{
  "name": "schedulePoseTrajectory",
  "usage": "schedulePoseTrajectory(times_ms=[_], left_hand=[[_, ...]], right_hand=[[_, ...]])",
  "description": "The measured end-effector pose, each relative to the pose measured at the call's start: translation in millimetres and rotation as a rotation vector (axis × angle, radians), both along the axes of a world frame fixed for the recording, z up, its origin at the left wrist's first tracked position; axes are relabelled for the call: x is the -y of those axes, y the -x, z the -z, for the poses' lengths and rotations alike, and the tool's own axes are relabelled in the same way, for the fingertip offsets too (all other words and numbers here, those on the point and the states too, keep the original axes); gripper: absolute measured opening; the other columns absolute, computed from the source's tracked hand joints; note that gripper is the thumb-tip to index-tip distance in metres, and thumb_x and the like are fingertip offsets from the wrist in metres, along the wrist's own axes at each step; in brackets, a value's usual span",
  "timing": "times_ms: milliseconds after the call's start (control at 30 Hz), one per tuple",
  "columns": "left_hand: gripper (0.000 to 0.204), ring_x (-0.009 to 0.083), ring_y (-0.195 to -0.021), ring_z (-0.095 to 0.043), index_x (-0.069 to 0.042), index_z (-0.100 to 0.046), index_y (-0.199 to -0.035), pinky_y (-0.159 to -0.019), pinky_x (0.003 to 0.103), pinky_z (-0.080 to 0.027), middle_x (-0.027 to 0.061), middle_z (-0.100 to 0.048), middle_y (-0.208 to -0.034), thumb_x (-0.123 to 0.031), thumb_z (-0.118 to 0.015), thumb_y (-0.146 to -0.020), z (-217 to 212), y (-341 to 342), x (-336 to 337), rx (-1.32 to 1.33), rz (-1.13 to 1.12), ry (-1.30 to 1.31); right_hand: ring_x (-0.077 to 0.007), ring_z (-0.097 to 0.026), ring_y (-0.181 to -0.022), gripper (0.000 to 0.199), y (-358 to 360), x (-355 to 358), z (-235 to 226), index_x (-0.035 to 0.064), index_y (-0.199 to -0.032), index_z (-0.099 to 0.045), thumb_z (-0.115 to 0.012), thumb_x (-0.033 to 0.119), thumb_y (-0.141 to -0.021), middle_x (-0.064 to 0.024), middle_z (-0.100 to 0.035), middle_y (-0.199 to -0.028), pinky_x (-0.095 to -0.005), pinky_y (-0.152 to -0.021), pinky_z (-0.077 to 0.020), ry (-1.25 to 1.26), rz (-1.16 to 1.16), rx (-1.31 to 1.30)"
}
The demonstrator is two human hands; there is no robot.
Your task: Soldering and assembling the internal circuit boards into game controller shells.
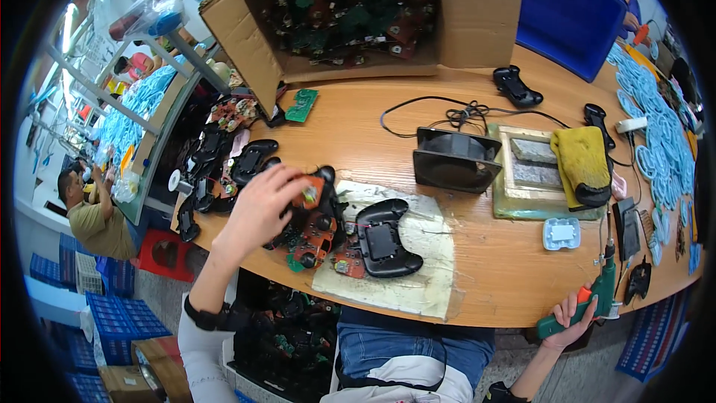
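My left hand (pixel 261 207) is closed over the pile at the left of the work mat, with its fingers on an orange-red circuit board (pixel 309 192). Below the fingers lie more orange-red boards with black thumbsticks (pixel 319 233). Just right of them a black game controller shell (pixel 384 239) rests on the stained pale mat (pixel 436 269). At the table's front right edge, my right hand (pixel 573 322) grips a green pistol-shaped soldering gun (pixel 603 283) with an orange trigger, its tip pointing up and away.
An open cardboard box (pixel 477 15) of circuit boards stands at the back, beside a blue bin (pixel 567 7). A black fan (pixel 456 160), a tray with a yellow cloth (pixel 582 164) and coiled blue cables (pixel 656 149) fill the right. Controller parts (pixel 212 145) crowd the left.
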State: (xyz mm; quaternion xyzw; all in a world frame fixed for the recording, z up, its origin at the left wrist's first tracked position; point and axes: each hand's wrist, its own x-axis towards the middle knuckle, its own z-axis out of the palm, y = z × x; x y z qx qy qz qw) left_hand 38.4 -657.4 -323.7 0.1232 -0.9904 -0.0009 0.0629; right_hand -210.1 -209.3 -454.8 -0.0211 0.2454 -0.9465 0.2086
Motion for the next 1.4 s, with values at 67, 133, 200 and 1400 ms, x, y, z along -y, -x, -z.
schedulePoseTrajectory(times_ms=[67, 133, 200, 1400], left_hand=[[0.052, 0.0316, -0.109, -0.048, -0.008, -0.052, -0.11, -0.091, 0.037, -0.042, 0.0112, -0.051, -0.114, -0.001, -0.067, -0.061, 15.0, -5.2, 33.7, -0.006, -0.131, -0.037], [0.055, 0.0323, -0.109, -0.048, -0.008, -0.051, -0.114, -0.091, 0.037, -0.042, 0.0125, -0.05, -0.116, -0.003, -0.069, -0.063, 29.6, -7.9, 55.5, -0.023, -0.191, -0.007], [0.068, 0.0324, -0.113, -0.046, -0.009, -0.043, -0.125, -0.094, 0.036, -0.04, 0.0145, -0.044, -0.126, -0.007, -0.073, -0.064, 43.1, -0.2, 68.4, -0.095, -0.326, -0.148], [0.085, 0.0312, -0.116, -0.038, -0.005, -0.043, -0.127, -0.099, 0.038, -0.032, 0.0141, -0.045, -0.124, -0.036, -0.081, -0.057, 85.7, -11.9, 131.1, -0.158, -0.297, -0.218]], right_hand=[[-0.0067, -0.031, -0.041, 0.034, 2.3, -1.8, 2.4, 0.0045, -0.12, -0.037, -0.036, 0.03, -0.097, -0.0043, -0.037, -0.061, -0.0193, -0.039, -0.0309, 0.029, -0.067, -0.043], [-0.0075, -0.031, -0.045, 0.034, 3.5, -4.1, 4.4, 0.0041, -0.121, -0.035, -0.036, 0.028, -0.097, -0.0049, -0.035, -0.064, -0.0202, -0.043, -0.0315, 0.033, -0.124, -0.104], [-0.0076, -0.031, -0.045, 0.034, 3.1, -3.0, 5.6, 0.0038, -0.121, -0.035, -0.036, 0.028, -0.097, -0.0049, -0.035, -0.064, -0.0202, -0.043, -0.0316, 0.027, -0.117, -0.104], [-0.0074, -0.033, -0.041, 0.033, -0.8, 3.0, -1.2, 0.0027, -0.118, -0.037, -0.034, 0.028, -0.098, -0.0055, -0.037, -0.061, -0.0199, -0.04, -0.0338, -0.15, 0.06, 0.0]])
